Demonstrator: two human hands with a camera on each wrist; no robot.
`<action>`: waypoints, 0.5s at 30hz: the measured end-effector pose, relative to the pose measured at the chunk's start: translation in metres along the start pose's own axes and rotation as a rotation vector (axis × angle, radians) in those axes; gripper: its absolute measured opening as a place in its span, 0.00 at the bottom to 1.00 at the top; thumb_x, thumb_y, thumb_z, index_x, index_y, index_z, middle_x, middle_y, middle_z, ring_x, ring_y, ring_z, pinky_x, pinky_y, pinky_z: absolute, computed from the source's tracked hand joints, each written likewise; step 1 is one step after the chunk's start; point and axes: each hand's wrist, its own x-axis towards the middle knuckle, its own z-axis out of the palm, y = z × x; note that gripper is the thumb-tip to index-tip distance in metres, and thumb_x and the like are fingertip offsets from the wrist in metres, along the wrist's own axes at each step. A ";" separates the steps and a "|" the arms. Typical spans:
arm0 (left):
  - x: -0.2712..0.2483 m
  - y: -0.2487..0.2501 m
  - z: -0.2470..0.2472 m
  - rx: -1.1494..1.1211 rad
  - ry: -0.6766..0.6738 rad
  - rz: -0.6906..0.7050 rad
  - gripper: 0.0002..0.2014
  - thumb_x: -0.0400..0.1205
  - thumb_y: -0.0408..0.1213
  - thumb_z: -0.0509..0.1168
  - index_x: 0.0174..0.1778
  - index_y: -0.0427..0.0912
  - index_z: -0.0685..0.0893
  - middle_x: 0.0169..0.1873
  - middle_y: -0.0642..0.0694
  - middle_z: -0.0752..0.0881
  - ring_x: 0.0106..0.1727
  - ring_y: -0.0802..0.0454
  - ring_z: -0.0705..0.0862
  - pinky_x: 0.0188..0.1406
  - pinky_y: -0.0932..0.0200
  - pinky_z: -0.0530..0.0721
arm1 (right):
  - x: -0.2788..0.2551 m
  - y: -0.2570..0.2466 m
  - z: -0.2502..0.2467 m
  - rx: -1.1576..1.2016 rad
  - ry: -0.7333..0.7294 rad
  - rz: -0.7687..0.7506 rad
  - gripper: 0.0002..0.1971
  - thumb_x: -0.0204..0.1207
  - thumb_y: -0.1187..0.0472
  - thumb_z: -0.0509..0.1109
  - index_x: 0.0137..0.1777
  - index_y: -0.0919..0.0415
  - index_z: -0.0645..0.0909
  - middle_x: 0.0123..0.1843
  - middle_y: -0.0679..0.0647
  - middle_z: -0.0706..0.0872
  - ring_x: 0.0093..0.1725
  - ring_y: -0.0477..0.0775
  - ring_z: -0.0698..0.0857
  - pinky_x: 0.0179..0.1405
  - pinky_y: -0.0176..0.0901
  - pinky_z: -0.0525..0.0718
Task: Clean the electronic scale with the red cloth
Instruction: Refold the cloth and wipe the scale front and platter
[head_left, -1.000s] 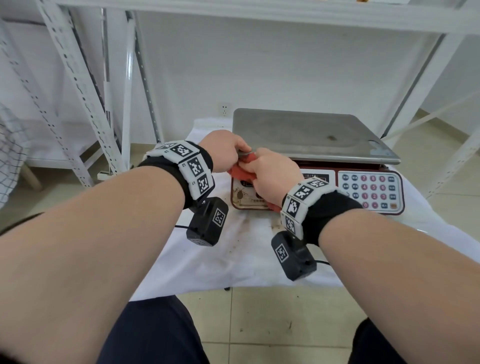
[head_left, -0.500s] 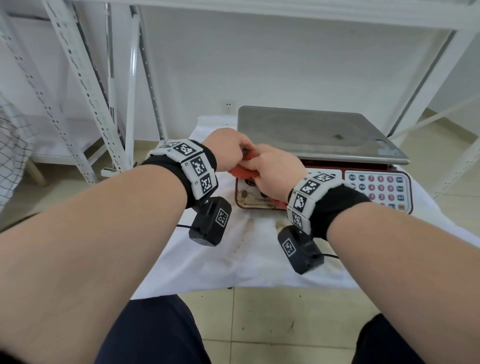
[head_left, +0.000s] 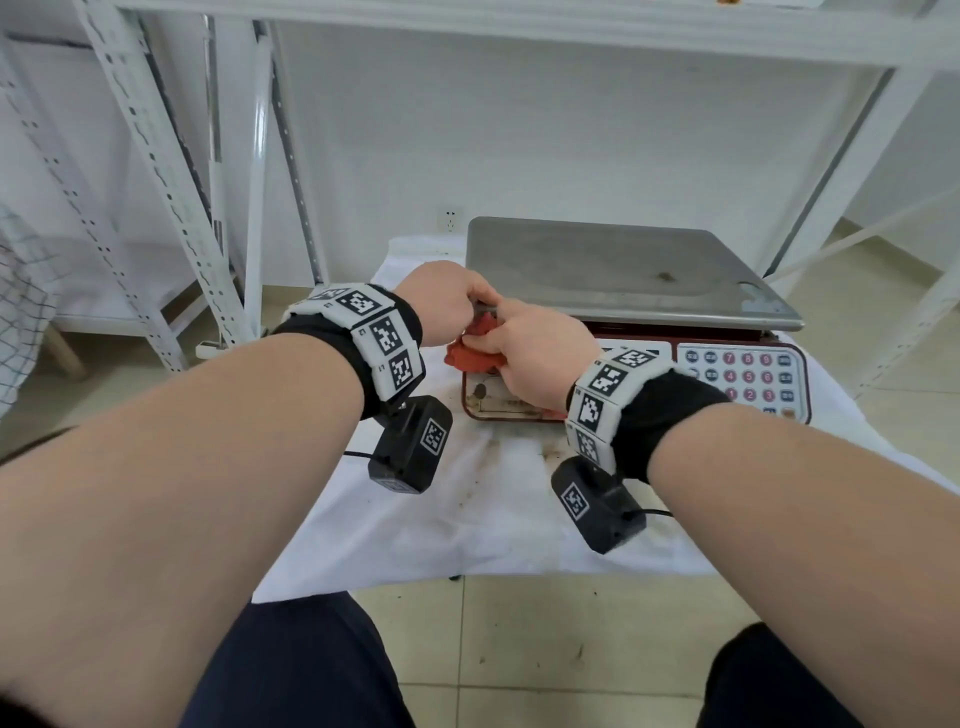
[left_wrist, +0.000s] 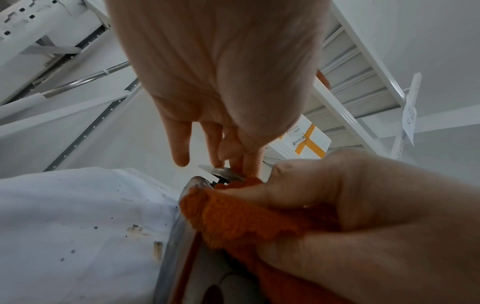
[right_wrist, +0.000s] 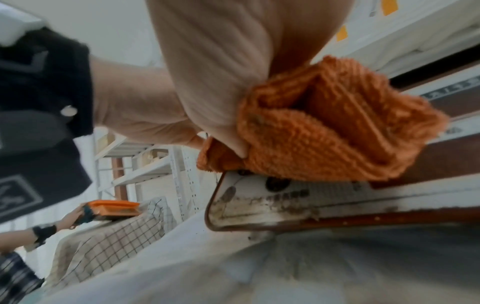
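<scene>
The electronic scale (head_left: 623, 270) has a steel platter and a red body with a keypad (head_left: 743, 374). It stands on a white, stained table cover (head_left: 467, 509). My left hand (head_left: 480, 306) holds the platter's front-left corner (left_wrist: 221, 171), fingertips on its edge. My right hand (head_left: 506, 338) grips the bunched red cloth (head_left: 470, 353) and presses it on the scale's front-left edge, just under the platter. In the right wrist view the cloth (right_wrist: 324, 127) sits above the dirty front panel (right_wrist: 285, 199). The right hand's fingers are hidden by the cloth.
White shelving uprights (head_left: 171, 182) stand at the left, and another shelf leg (head_left: 841, 171) rises behind the scale on the right. The table's front edge is close to my knees. Far left, another person's hand (right_wrist: 75, 216) holds an orange object over a checked cloth (right_wrist: 116, 232).
The right hand has shifted the cloth slightly up and left toward the platter's corner. The left hand has stayed on that corner. The scale has not moved.
</scene>
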 end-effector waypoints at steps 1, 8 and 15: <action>0.000 0.000 0.000 -0.002 -0.001 0.001 0.26 0.77 0.19 0.51 0.67 0.41 0.81 0.67 0.46 0.81 0.70 0.50 0.75 0.68 0.66 0.67 | 0.001 -0.001 0.002 0.001 -0.018 0.017 0.20 0.81 0.51 0.62 0.73 0.41 0.73 0.74 0.49 0.69 0.71 0.55 0.73 0.62 0.46 0.78; 0.003 -0.003 0.002 -0.018 0.009 -0.001 0.27 0.78 0.18 0.50 0.67 0.42 0.81 0.69 0.45 0.79 0.73 0.50 0.72 0.71 0.66 0.65 | -0.015 -0.009 0.013 0.050 -0.091 0.001 0.13 0.81 0.61 0.61 0.63 0.55 0.77 0.48 0.48 0.76 0.59 0.57 0.78 0.47 0.39 0.71; -0.001 0.001 0.000 -0.007 -0.009 -0.020 0.28 0.77 0.18 0.50 0.68 0.43 0.80 0.70 0.46 0.78 0.74 0.50 0.71 0.73 0.64 0.64 | -0.032 -0.017 0.006 0.026 -0.219 -0.035 0.21 0.80 0.62 0.62 0.71 0.47 0.76 0.67 0.54 0.73 0.68 0.58 0.72 0.61 0.47 0.73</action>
